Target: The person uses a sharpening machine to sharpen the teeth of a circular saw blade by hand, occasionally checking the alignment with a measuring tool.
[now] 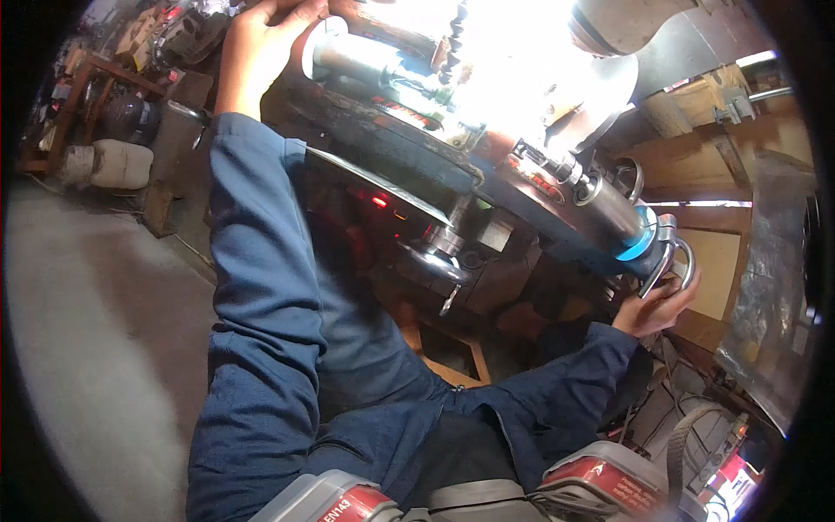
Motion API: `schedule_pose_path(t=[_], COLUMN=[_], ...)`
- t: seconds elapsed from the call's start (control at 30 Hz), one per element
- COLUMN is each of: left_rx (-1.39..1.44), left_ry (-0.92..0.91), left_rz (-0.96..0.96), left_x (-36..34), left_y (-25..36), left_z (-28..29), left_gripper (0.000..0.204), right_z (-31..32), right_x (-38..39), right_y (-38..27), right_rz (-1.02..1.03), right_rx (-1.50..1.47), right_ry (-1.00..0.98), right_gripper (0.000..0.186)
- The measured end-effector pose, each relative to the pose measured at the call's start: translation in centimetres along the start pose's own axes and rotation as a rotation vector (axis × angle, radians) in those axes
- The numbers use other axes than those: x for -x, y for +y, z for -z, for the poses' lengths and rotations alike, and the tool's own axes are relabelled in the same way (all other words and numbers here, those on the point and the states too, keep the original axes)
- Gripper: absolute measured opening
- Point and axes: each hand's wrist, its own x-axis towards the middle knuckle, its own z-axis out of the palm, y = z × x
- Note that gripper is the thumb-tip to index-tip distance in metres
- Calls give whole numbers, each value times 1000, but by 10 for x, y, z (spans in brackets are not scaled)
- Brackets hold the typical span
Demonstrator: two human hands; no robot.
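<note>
A long machine bed runs slantwise in front of me under a glaring light. At the upper left my left hand reaches to a pale round flange at the end of a metal cylinder. Its thumb lies by the flange; the other fingers are mostly cut off by the picture's edge. On the right, my right hand has its fingers closed round a curved metal handle. That handle sits at the end of a steel barrel with a blue ring.
Below the bed a handwheel with a crank grip sticks out toward me. A ridged dark metal rod stands over the bed. To the left are a white container and bare floor. A plastic sheet hangs at the right.
</note>
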Motion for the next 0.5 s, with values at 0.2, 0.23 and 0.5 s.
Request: schedule_pose_path(t=[0.2, 0.23, 0.5], left_rx=[-43, -53, 20], left_ry=[38, 42, 48], left_rz=[19, 39, 148], left_x=[-5, -6, -3], left_y=[2, -2, 10], left_z=[-8, -5, -9], left_gripper=[34, 34, 29], right_z=[18, 18, 17], right_x=[-38, -43, -68], right_y=[0, 0, -2], right_rz=[33, 12, -90], right_rx=[65, 43, 14], right_ry=[-257, -299, -488], right_gripper=[33, 32, 29])
